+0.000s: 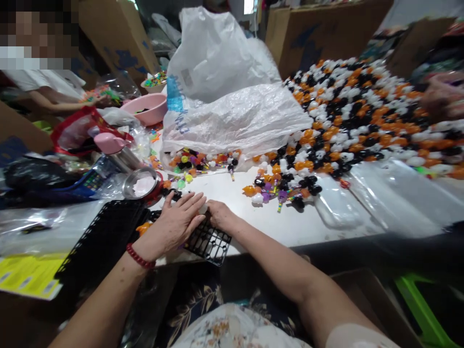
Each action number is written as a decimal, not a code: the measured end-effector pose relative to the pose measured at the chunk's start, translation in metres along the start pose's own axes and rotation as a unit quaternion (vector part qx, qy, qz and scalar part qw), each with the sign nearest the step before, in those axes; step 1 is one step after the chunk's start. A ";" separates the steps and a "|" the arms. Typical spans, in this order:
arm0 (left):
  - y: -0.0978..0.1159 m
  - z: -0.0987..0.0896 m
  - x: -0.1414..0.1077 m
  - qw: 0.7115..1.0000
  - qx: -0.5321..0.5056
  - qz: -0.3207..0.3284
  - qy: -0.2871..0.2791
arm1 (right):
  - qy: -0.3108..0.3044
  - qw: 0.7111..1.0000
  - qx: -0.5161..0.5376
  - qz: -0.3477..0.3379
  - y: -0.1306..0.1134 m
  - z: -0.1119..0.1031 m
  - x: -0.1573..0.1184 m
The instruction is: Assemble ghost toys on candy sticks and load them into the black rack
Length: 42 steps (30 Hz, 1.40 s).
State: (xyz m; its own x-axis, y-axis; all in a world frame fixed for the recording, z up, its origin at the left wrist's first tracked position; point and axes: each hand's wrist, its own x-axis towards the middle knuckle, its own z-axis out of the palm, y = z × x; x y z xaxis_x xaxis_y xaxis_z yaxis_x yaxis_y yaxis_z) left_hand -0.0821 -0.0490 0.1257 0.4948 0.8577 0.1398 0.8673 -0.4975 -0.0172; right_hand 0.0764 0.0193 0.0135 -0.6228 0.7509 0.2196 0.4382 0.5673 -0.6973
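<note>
A black plastic grid tray [211,245] sticks out over the table's front edge, tilted toward me. My left hand [177,220] lies over its left part, fingers stretched out and palm down. A white piece [203,209] shows by its fingertips. On the tray's far right side, the fingers of my right hand [219,215] are curled round the edge; their tips are hidden. An orange figure [144,228] and black pieces [173,195] peek out around my left hand. To the right lies a small pile of colourful beaded sticks with orange, black, white and purple heads [279,187].
A big heap of orange, black and white figures [348,111] fills the back right, beside a white plastic bag [232,92]. Stacked black trays [105,237], a metal bowl [140,183] and a pink-topped flask [118,151] stand left. Clear bags [398,193] lie right. Another person works back left.
</note>
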 end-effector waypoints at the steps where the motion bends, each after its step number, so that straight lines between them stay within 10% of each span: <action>1: 0.001 -0.002 0.001 1.000 0.007 0.002 0.020 | 0.003 1.000 -0.008 -0.001 -0.001 0.001 0.000; 9: 0.061 -0.032 -0.034 0.985 -0.043 0.119 0.116 | 0.214 0.973 -0.087 -0.004 0.015 -0.053 -0.066; 13: 0.072 0.018 -0.073 0.990 -0.056 0.100 0.084 | 0.250 0.900 -0.320 0.159 0.051 -0.102 -0.111; 17: 0.066 0.081 -0.093 0.997 -0.003 0.014 0.070 | 0.167 0.870 -0.429 0.176 0.071 -0.121 -0.115; 22: 0.087 0.118 -0.081 0.993 0.024 -0.093 0.069 | 0.160 0.882 -0.430 0.106 0.063 -0.112 -0.093; 31: 0.121 0.128 -0.020 0.977 -0.017 -0.193 0.085 | 0.209 0.936 -0.283 0.011 0.001 -0.044 -0.097; 38: 0.122 0.122 -0.039 0.974 -0.086 -0.157 0.137 | 0.198 0.974 -0.038 0.104 -0.028 -0.032 -0.109; 42: 0.118 0.118 -0.068 0.968 -0.102 -0.151 0.170 | 0.178 0.948 0.185 0.188 -0.032 -0.023 -0.100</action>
State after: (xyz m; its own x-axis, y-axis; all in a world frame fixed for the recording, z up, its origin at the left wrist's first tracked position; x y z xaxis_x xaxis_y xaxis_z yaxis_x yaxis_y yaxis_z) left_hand -0.0072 -0.1509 -0.0027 0.1430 0.8934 0.4259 0.9242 -0.2745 0.2657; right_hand 0.1399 -0.0662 0.0297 -0.1813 0.9803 0.0784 0.2879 0.1292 -0.9489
